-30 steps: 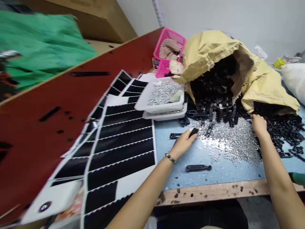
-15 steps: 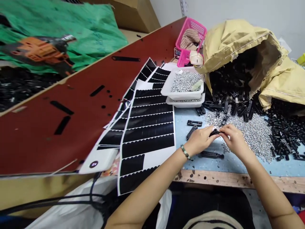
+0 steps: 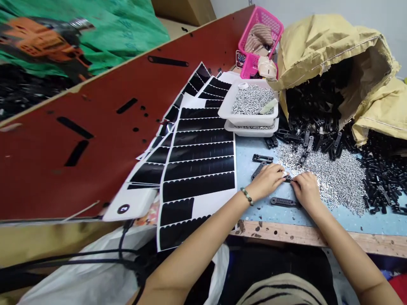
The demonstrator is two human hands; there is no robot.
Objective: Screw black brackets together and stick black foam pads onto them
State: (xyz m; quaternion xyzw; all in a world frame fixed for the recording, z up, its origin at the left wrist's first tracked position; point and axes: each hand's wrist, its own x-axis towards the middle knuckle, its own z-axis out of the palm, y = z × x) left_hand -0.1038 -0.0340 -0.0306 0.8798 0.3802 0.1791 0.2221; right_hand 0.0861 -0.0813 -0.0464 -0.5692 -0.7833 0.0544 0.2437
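Observation:
Low over the blue work surface [image 3: 254, 146], my left hand [image 3: 269, 180] has its fingers closed on a small black plastic bar [image 3: 288, 178]. My right hand [image 3: 305, 188] pinches the other end of that same bar. Much of the bar is covered by my fingers. Left of the hands lie two loose black plastic pieces, one flat [image 3: 263, 158] and one slanted [image 3: 258, 170], partly behind my left hand. A longer black arm piece [image 3: 284, 202] rests just below my hands. Beyond my right hand spreads a heap of small silver screws [image 3: 338, 180].
A yellow sack [image 3: 318, 46] spills black parts at the back right. White trays of screws [image 3: 229, 103] and a pink basket [image 3: 276, 36] stand behind. Sheets of black stickers [image 3: 203, 163] lie leftward. An orange power drill [image 3: 41, 40] sits beyond the red board [image 3: 108, 148].
Both hands have lowered slightly toward the surface with the black bar between them, and their fingers sit flatter. The view has shifted a little.

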